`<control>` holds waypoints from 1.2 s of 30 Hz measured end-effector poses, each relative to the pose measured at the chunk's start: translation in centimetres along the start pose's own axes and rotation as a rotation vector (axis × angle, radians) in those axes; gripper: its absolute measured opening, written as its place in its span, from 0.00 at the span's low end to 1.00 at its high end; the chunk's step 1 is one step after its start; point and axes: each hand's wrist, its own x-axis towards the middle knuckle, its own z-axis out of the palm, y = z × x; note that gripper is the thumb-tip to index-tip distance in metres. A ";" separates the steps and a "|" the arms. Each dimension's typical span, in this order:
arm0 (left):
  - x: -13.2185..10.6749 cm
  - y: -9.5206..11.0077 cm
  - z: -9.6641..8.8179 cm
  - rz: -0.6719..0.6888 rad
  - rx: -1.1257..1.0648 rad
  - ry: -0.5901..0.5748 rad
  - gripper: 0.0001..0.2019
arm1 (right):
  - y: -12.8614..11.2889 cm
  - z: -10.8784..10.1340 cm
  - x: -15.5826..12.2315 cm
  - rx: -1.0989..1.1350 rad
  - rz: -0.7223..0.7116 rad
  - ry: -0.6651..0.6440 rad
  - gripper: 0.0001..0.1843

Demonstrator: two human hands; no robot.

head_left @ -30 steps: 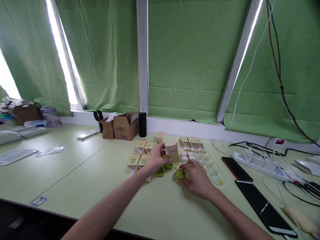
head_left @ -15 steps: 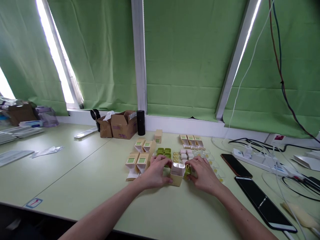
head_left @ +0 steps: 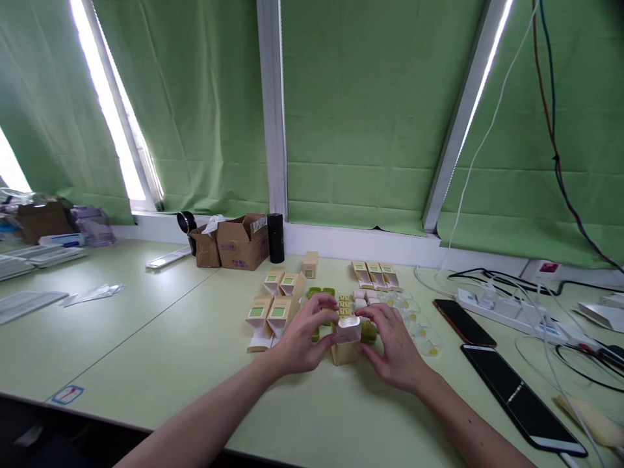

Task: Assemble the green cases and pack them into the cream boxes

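Tan cardboard carton (head_left: 345,355) sits pinched between left hand (head_left: 308,337) and right hand (head_left: 394,343), its pale mouth (head_left: 348,330) apparently being spread, the next move likely calling for an even hold.

There are one held carton (head_left: 345,355), three rear-right cartons (head_left: 376,275), two phones (head_left: 524,396) and one black cylinder (head_left: 275,239).

White light glares past the green blinds (head_left: 190,117), leaving sheen on the table (head_left: 185,338)
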 end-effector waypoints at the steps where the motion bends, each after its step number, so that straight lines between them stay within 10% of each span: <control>1: 0.0 0.1 0.0 0.024 0.022 -0.002 0.06 | -0.1 0.2 0.0 0.009 -0.003 -0.007 0.26; 36: 0.4 -2.1 1.3 -0.431 -0.458 0.167 0.18 | 0.0 -0.1 0.3 -0.052 -0.041 -0.023 0.23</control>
